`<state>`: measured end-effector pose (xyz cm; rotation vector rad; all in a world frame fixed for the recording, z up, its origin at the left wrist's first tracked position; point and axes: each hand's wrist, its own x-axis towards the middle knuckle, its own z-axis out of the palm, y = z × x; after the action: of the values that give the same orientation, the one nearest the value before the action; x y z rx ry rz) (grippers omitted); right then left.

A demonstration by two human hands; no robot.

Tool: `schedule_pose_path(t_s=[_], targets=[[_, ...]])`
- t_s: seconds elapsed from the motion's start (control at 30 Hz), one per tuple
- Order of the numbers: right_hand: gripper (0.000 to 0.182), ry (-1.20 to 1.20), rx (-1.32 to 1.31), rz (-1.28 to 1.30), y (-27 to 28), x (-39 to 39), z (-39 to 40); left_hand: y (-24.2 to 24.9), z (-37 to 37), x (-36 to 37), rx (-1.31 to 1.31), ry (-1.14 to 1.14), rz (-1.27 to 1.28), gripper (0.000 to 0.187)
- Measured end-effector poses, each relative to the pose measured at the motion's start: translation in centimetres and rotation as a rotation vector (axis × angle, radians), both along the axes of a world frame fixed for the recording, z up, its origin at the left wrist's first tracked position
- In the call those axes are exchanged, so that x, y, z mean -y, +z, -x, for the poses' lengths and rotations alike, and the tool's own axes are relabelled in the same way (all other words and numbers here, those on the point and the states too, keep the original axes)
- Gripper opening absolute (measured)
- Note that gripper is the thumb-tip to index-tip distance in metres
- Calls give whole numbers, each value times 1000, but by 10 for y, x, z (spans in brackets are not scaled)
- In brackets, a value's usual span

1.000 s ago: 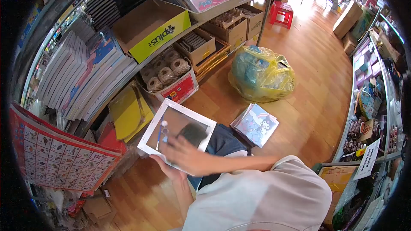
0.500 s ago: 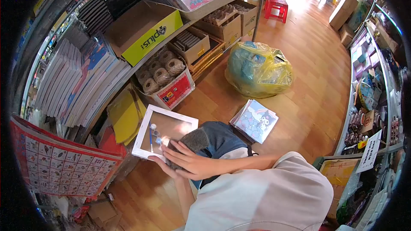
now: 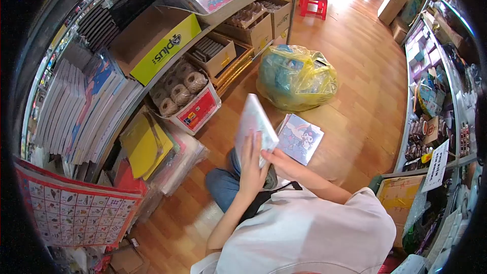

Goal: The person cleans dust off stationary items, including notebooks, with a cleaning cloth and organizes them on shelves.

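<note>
A white-edged framed canvas (image 3: 256, 127) with a pale printed face stands tilted upright between my hands, above my lap. My left hand (image 3: 251, 165) lies along its near face, fingers stretched up against it. At its lower right edge, my right hand (image 3: 276, 161) grips the frame. The canvas's other side is turned away from me. Below my hands shows a bit of grey material (image 3: 271, 180), mostly hidden. Just beyond my right forearm, a stack of canvases (image 3: 300, 139) with a cartoon character and rainbow print lies on the floor.
A yellow plastic bag (image 3: 297, 78), stuffed full, sits on the wooden floor ahead. Shelves on the left hold a box of twine rolls (image 3: 180, 94), a green-fronted carton (image 3: 165, 50) and upright canvases (image 3: 76, 111). A red stool (image 3: 313, 4) stands farther back. Goods fill the right-hand shelf (image 3: 406, 122).
The canvas, earlier lying with its hollow back, paint pots and brush facing up, is now tipped upright and farther right. Both hands moved right with it, and the right took hold of its edge.
</note>
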<state>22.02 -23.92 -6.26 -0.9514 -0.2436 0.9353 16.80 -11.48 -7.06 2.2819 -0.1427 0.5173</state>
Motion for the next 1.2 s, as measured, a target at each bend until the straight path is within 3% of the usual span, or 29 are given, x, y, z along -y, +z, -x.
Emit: schedule_pose_path(t_s=[0.03,0.13,0.27,0.33,0.37,0.43,0.5,0.63,0.7,0.77,0.8,0.87,1.0,1.07,1.13,1.2], targets=[[61,-200,-18,-11,-7,5,0,-2,-6,3,-89,-70,13,73],[44,-409,-35,43,-39,23,-5,-27,-19,22,-175,-204,-125,74],[39,-472,2,182,-44,51,-2,-27,-26,37,-338,-331,-261,70],[39,-537,-71,265,-60,68,-3,-41,-24,39,-305,-363,-240,74],[45,-546,-281,175,-60,80,-6,-28,-22,36,-343,-393,-158,77],[47,-605,-409,208,-46,95,-17,-23,-19,19,-318,-419,-4,84],[52,-665,-614,166,-59,112,-26,-15,-12,-9,-324,-313,-12,75],[58,-778,-409,298,-131,125,-37,-21,17,-59,-340,-17,89,60],[57,-726,-532,174,-126,108,-28,-23,33,-72,-385,91,128,54],[59,-709,-687,33,-134,94,-19,-33,50,-78,-423,103,148,53],[59,-704,-689,34,-151,92,-19,-39,59,-80,-457,110,164,52],[56,-797,-938,49,-204,94,-22,-54,75,-80,-465,110,158,49],[58,-713,-759,121,-285,110,-18,-82,101,-76,-509,99,246,47],[58,-672,-808,43,-344,124,-17,-93,109,-76,-550,119,326,46],[58,-621,-854,-37,-346,123,-18,-95,114,-77,-545,140,314,45],[57,-758,-753,88,-322,116,-17,-95,116,-80,-540,163,304,45]])
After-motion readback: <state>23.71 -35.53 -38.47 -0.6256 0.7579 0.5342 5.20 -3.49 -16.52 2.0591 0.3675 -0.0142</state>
